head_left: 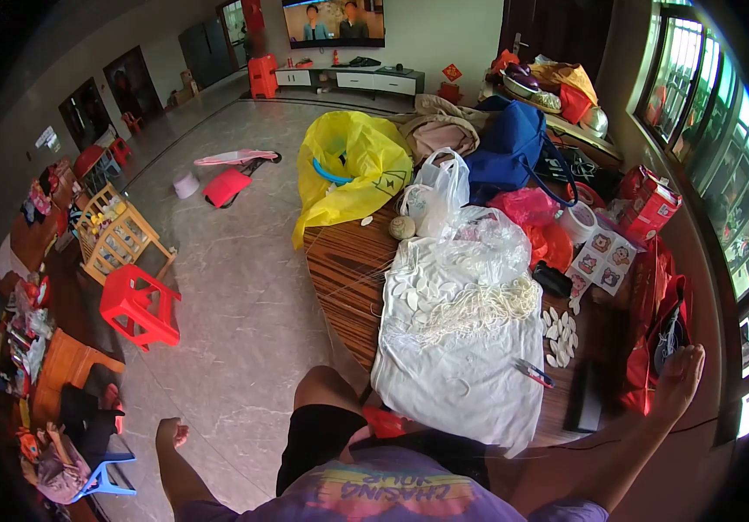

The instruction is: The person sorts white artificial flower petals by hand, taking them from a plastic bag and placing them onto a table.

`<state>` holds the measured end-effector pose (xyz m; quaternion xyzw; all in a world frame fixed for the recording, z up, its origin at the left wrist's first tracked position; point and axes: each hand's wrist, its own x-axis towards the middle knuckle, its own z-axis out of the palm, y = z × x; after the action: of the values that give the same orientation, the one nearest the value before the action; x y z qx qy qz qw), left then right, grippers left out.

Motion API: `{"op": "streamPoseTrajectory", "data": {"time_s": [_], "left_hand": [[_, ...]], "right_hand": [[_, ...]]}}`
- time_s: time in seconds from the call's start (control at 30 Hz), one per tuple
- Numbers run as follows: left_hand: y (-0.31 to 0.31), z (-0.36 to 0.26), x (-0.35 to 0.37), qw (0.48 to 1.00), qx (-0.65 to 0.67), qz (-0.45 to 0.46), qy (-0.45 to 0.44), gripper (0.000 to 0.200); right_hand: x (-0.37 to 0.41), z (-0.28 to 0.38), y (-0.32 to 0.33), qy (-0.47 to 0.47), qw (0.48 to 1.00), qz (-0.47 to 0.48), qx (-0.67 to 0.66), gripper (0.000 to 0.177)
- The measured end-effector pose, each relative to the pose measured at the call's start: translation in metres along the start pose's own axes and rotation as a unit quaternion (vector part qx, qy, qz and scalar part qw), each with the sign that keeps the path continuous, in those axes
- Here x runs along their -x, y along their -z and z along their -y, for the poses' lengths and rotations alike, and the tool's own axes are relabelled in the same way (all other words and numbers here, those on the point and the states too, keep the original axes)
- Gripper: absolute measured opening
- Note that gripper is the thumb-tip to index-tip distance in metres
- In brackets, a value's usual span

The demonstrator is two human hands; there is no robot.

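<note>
My left hand (173,432) is out at the lower left over the floor, apart from the table, its fingers curled with nothing visible in them. Beyond the table's right side is my right hand (682,376), near a red bag (646,326); its fingers are mostly hidden. Between my hands, a white cloth (457,383) covers part of the striped wooden table (344,291). On it lie a tangle of cream cord (483,313) and flat white pieces (407,294). Small scissors (535,373) rest at the cloth's right edge, below more white pieces (559,337).
A yellow bag (353,157), clear plastic bags (488,244) and a blue bag (507,148) crowd the table's far side. A dark flat object (583,396) lies at the right. Red stool (135,304) and wooden crib (118,230) stand left; another person (66,461) sits lower left.
</note>
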<state>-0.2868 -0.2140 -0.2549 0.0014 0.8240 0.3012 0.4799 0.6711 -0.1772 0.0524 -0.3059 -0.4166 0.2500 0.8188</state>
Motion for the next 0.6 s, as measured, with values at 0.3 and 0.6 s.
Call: {"op": "streamPoseTrajectory", "data": {"time_s": [0.3,0.6], "left_hand": [[-0.047,-0.050,-0.077,0.704,-0.433,-0.288,-0.484,0.047],[-0.290,-0.108,0.184,0.724,-0.241,0.011,-0.646,0.022]], "right_hand": [[0.048,-0.035,-0.045,-0.089,0.994,0.042,-0.040,0.008],[0.119,-0.122,-0.058,-0.278,0.941,0.054,0.187,0.005]]}}
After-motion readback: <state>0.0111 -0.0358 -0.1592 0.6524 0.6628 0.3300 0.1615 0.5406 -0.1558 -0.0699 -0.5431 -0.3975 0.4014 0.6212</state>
